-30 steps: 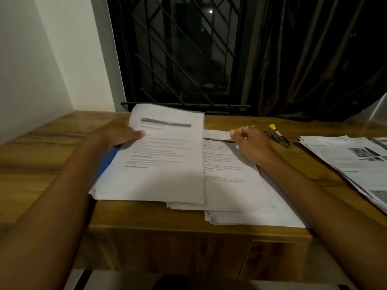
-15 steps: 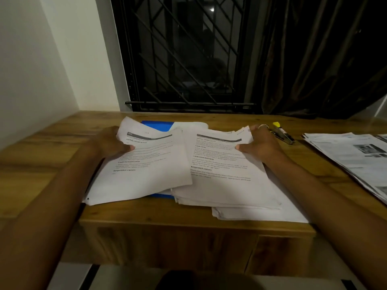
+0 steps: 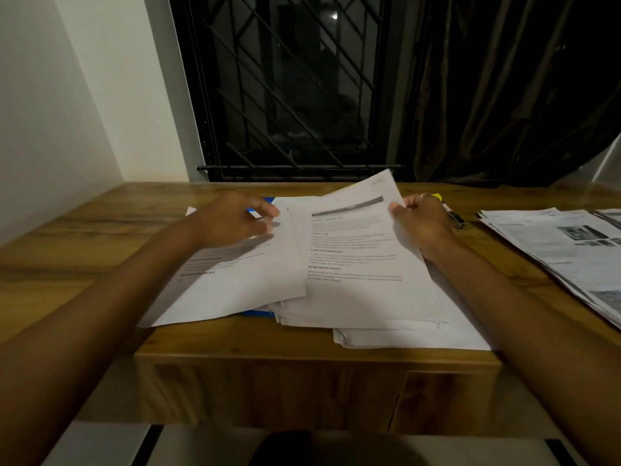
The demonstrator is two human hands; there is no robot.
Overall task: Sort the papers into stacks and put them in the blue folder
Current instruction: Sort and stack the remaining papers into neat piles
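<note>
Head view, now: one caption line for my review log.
Right hand holds a printed sheet raised by its far edge; blurred left hand over the left pile, blue folder beneath.

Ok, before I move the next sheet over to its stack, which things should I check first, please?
1. Right hand pinches the top sheet at its right edge: ok.
2. Left hand has a grip on the left sheet: cannot tell, it is blurred.
3. Blue folder free to take papers: not ok, sheets cover most of it.
4. Right pile squared up: not ok, its near edges are fanned out.
5. Newspaper kept apart from the papers: ok.
</note>
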